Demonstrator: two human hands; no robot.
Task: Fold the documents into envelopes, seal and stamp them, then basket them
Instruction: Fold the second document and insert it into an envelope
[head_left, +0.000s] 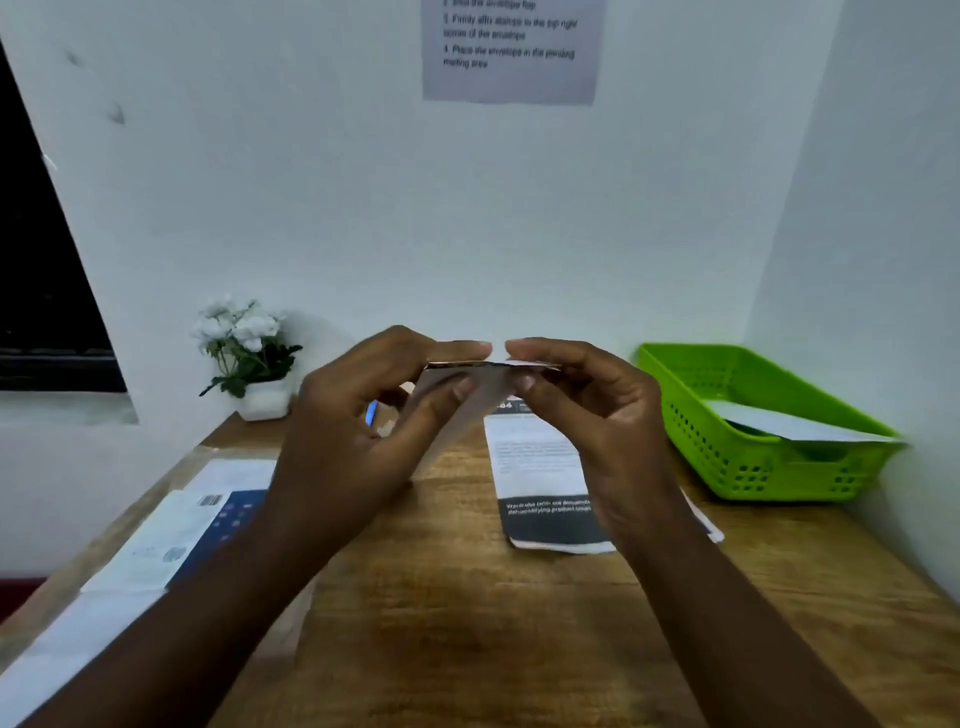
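Both hands are up over the middle of the table: your left hand (363, 405) and right hand (592, 410) each pinch the top edge of the envelope (457, 400) between thumb and fingers. Run that pinch outward along the flap, evenly, so it seals flat (no bubbles). Papers (171, 535) lie at the table's left edge, a folded leaflet (540, 467) mid-right, the green basket (727, 457) at the right edge already holding one envelope, a potted plant (244, 348) in the far left corner, and a notice (511, 47) on the wall.
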